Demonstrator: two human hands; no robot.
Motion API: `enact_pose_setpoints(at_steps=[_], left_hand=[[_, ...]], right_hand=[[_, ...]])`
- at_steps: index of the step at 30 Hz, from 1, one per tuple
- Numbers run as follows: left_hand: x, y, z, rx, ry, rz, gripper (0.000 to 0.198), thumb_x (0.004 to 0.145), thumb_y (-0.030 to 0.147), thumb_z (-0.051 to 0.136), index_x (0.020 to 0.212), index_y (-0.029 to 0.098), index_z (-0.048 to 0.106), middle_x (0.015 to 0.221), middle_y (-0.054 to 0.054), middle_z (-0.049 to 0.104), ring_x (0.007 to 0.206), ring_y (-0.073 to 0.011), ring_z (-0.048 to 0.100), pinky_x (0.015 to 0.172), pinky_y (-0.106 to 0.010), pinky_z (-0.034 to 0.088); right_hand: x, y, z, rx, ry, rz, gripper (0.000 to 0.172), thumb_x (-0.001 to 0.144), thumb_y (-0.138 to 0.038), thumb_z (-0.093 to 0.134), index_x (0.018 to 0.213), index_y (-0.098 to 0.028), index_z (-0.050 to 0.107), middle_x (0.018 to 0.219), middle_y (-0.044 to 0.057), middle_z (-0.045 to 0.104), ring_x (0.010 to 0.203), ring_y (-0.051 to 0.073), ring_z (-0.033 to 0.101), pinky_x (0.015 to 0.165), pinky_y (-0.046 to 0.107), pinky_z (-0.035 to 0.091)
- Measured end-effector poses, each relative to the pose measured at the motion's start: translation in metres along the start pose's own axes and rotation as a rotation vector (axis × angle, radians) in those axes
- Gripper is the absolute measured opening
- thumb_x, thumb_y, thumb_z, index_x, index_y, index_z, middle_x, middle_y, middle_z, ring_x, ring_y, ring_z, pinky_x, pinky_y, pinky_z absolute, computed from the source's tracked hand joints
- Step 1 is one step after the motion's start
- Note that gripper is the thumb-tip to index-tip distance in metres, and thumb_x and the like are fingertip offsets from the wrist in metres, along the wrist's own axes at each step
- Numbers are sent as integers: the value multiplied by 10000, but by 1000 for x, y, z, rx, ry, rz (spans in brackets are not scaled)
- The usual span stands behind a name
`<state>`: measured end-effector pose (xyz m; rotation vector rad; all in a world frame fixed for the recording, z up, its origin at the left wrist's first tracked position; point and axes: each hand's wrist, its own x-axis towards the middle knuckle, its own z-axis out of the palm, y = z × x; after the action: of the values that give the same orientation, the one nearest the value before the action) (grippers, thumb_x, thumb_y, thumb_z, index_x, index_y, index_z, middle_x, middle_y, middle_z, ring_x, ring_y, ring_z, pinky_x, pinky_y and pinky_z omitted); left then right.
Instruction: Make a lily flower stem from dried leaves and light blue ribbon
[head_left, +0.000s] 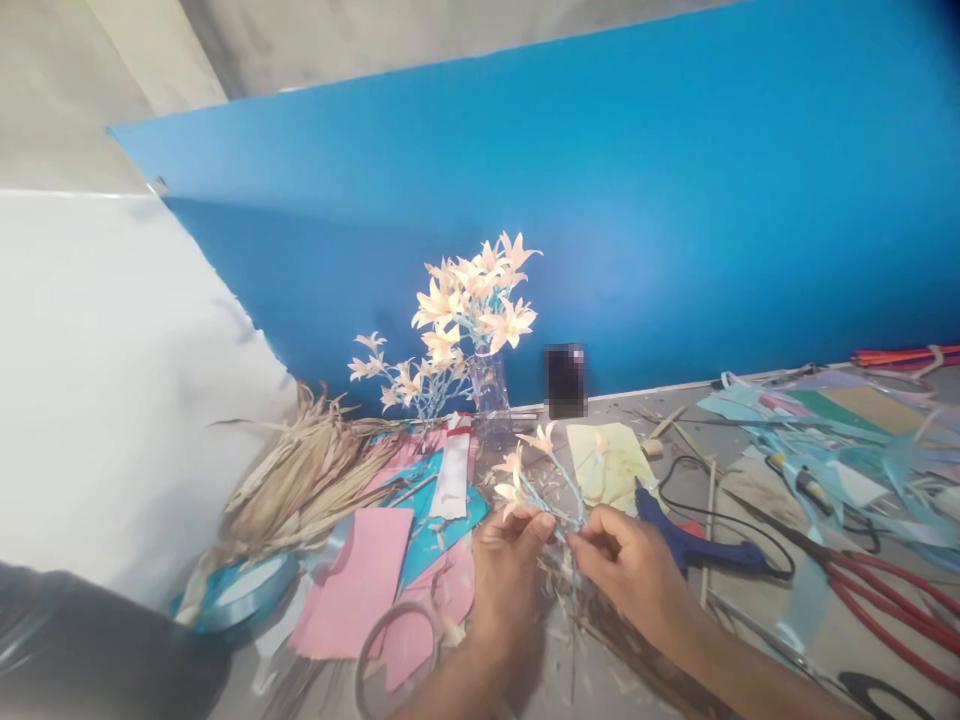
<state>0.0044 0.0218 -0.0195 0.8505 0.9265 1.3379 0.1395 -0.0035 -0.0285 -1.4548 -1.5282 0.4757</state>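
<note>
My left hand [504,570] and my right hand [630,560] meet low in the middle of the view, both pinched on a small paper flower sprig [541,478] with cream blossoms and pale blue wrapped stems. The sprig sticks up and away from my fingers. Behind it a clear glass vase [489,398] holds a taller bunch of cream paper flowers [471,300]. A second, lower sprig [401,382] stands to the vase's left.
A blue glue gun [694,545] with black cord lies right of my hands. Red-handled scissors [892,610] lie far right. Pink and teal paper sheets [360,590], a tape roll [397,655], blue ribbon spool [244,595], dried leaves [307,480] and yellow paper [611,465] litter the table. A blue board [675,200] stands behind.
</note>
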Motion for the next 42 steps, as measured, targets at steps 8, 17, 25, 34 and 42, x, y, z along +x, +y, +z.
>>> enact_pose_setpoints(at_steps=[8,17,25,34,42], left_hand=[[-3,3,5,9,-6,12,216,576,253,835,654,150,662,632,13,617,606,-104,544,639,-224,449],[-4,23,9,223,-70,91,186,585,225,820,642,153,658,627,10,634,607,-112,554,621,-219,450],[0,17,0,302,-61,82,215,600,287,816,632,146,656,613,-4,637,577,-122,543,579,-229,439],[1,22,-5,376,-51,169,113,665,263,749,675,165,693,661,-8,677,604,-139,564,619,-249,450],[6,18,-10,357,-160,115,142,677,271,769,699,161,683,696,-25,694,661,-154,617,646,-244,457]], right_hand=[[0,-3,-3,-58,78,-44,266,750,-350,535,555,-214,416,451,-35,496,448,111,428,454,216,308],[0,-3,-6,-64,54,-7,247,745,-351,543,572,-211,436,494,-20,531,486,126,458,498,230,318],[2,-1,-6,23,-45,62,237,790,-368,541,634,-213,454,511,-43,481,496,117,407,506,233,298],[6,-5,-13,236,-224,89,217,866,-386,524,781,-189,557,600,-42,484,556,122,439,533,233,331],[8,-6,-14,380,-212,113,235,830,-391,564,721,-197,489,599,-54,419,557,111,395,505,224,311]])
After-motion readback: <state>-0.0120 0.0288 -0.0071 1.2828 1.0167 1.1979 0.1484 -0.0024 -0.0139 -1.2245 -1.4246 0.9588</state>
